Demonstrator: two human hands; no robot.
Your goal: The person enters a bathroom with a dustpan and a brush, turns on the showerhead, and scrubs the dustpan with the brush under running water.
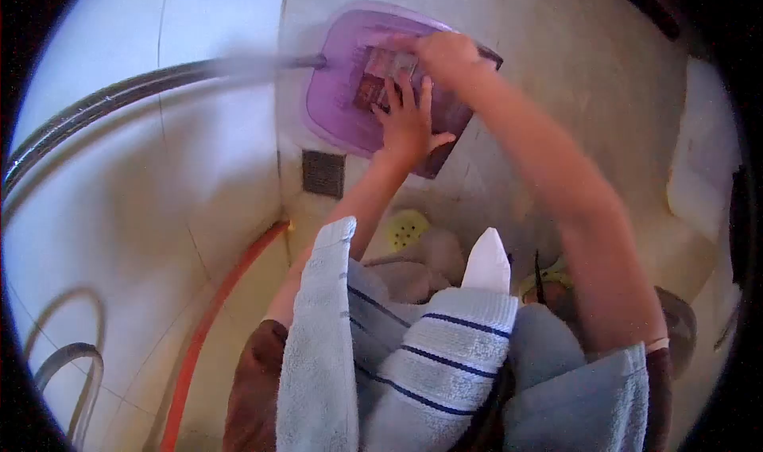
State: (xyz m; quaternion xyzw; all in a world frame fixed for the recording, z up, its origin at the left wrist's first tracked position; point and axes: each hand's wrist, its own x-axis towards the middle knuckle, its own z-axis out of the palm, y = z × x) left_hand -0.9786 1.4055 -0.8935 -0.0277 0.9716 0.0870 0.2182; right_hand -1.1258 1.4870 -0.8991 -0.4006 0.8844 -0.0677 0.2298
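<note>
A purple plastic tub sits on the floor against the wall. Across its right side lies a flat, dark reddish-brown rectangular piece with a lighter panel; its exact kind I cannot make out. My left hand rests on this piece with fingers spread. My right hand is at its upper edge, fingers curled closed and slightly blurred. Whatever the right fingers hold, if anything, is hidden.
A dark hose or pipe runs from the left to the tub. Near the tub is a square floor drain. An orange-red hose follows the wall's foot. A yellow perforated shoe and a striped towel are below.
</note>
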